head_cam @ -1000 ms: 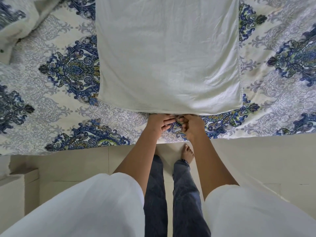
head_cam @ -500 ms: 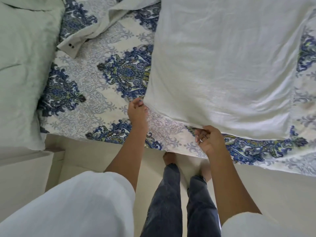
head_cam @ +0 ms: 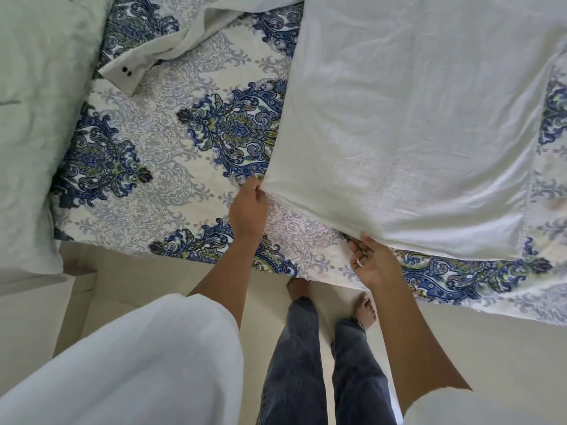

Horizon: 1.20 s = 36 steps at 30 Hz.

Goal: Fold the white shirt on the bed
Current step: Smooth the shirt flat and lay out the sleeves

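Note:
The white shirt [head_cam: 414, 124] lies spread flat on the bed, its body filling the upper right of the view. One long sleeve with a two-button cuff [head_cam: 129, 72] trails off to the upper left. My left hand [head_cam: 248, 210] pinches the shirt's near left hem corner. My right hand [head_cam: 372, 262] holds the hem farther right, its fingers tucked under the lifted edge of the cloth. The hem between my hands is raised slightly off the sheet.
The bed wears a white sheet with blue floral print [head_cam: 171, 167]. A pale green pillow [head_cam: 33, 124] lies at the left end. The bed's near edge runs across the middle, with pale floor [head_cam: 491, 348] and my bare feet below.
My hands were together at the middle of the hem; the left has slid out to the left corner and the right stayed along the hem. My view has swung left, showing the pillow and sleeve.

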### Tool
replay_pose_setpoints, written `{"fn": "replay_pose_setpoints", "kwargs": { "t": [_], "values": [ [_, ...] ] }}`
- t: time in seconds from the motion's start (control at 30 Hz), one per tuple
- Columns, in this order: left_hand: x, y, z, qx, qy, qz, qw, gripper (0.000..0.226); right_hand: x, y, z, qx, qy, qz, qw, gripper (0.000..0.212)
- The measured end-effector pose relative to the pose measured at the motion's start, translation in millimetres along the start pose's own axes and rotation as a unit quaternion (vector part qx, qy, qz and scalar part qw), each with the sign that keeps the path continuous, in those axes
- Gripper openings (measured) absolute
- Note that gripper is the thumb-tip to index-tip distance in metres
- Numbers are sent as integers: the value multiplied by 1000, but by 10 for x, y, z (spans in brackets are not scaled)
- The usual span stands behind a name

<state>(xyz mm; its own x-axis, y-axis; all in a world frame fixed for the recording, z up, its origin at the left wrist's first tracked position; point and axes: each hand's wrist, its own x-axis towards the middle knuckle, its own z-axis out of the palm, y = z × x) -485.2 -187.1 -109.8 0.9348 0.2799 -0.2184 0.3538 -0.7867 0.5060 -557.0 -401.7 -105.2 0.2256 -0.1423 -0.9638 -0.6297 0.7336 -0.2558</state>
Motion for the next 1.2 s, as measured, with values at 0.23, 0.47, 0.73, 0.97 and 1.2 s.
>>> {"fn": "replay_pose_setpoints", "kwargs": {
  "t": [0.23,0.47,0.73,0.97,1.2],
  "values": [
    [-36,-49,-9,111,18,105,988,26,22,11,60,-14,26,4,1000,12],
    [8,-247,1,143,-19,107,984,17,55,-29,-17,-1,41,6,999,8],
    [222,158,-10,-51,-40,-2,998,36,52,-170,-121,7,-7,38,999,22],
    [277,105,23,-22,-50,-41,998,21,86,-149,-180,24,8,53,998,12],
    [287,207,-4,-14,-77,-76,994,24,64,-293,-278,33,15,54,998,15]
  ]
}}
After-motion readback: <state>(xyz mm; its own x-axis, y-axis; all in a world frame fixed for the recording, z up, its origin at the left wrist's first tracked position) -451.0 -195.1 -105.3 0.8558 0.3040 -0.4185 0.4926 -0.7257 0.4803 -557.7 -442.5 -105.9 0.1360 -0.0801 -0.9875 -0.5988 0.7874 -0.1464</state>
